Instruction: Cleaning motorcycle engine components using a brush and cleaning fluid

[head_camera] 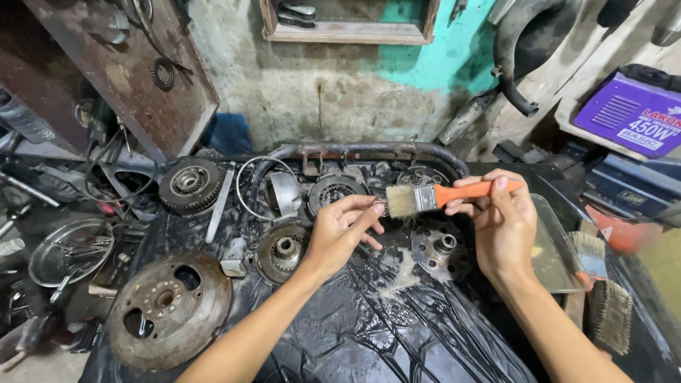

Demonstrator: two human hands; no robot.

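Black plastic sheeting (369, 333) lies wet and crumpled right under you, and everything else sits around it. Largest, at its left edge, is the rusty brake drum (169, 308); toward its far side rest a toothed sprocket hub (190, 184), a round hub with a centre boss (282, 250) and a flanged hub (438, 248). At its right edge stands a clear plastic tub (560, 248), with a wire brush (610, 315) beyond it. Above the sheeting's middle your right hand (505, 230) grips the orange-handled paintbrush (443, 196), fingers wrapped round the handle — bristles pointing left. Your left hand (340, 230) pinches a small metal part (379, 207) between thumb and fingertips, just touching those bristles.
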